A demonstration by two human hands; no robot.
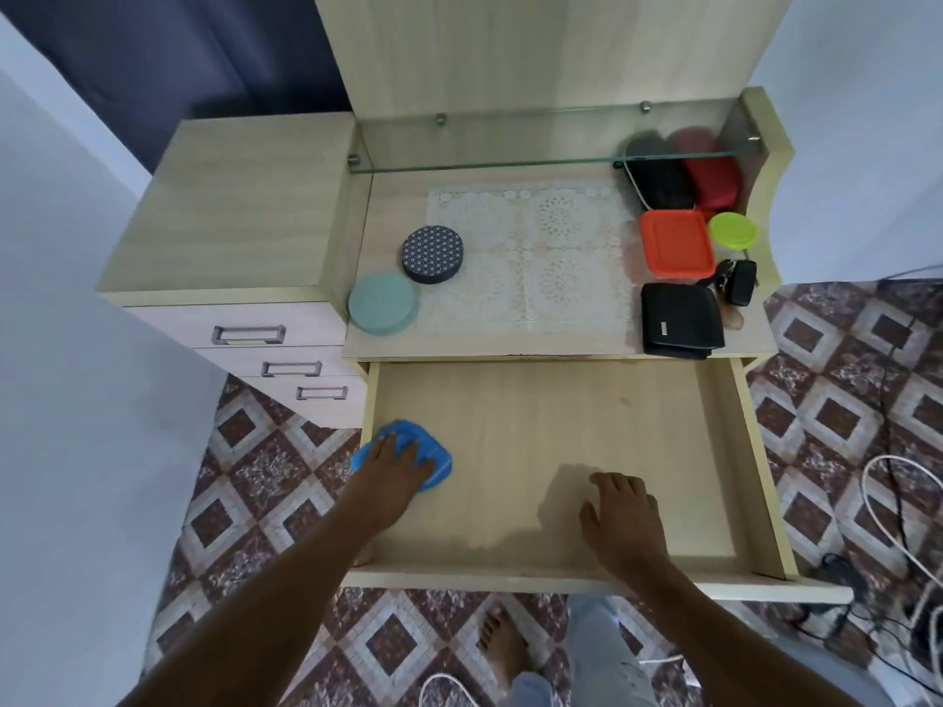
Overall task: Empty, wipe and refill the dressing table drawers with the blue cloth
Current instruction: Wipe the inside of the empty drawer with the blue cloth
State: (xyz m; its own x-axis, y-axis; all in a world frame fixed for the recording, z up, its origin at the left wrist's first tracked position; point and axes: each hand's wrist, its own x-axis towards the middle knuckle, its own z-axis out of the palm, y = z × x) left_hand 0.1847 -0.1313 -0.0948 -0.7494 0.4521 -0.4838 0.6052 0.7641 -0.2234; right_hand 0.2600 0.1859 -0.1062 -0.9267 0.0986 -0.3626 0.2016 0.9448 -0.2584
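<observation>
From my remote seat I look down into the pulled-out drawer (755, 451) of the dressing table, its wooden floor bare apart from the two hands and the blue cloth (436, 454). The cloth lies bunched in the drawer's far left corner, against the left wall. The left hand (395, 466) lies flat on top of it, fingers spread and straight, pressing it down rather than gripping it. The right hand (625, 517) rests on the drawer floor near the front edge, right of centre, fingers loosely bent and holding nothing. On the tabletop above the drawer sits a lace mat (530, 257), with a patterned round tin (432, 254) on its left edge and a teal round lid (382, 302) just beside that. At the right side are an orange box (677, 243), a green lid (732, 230), a black wallet (678, 318), a small black pouch (740, 280), and a black case (658, 176) and a red case (712, 170) under the glass shelf (510, 165).
</observation>
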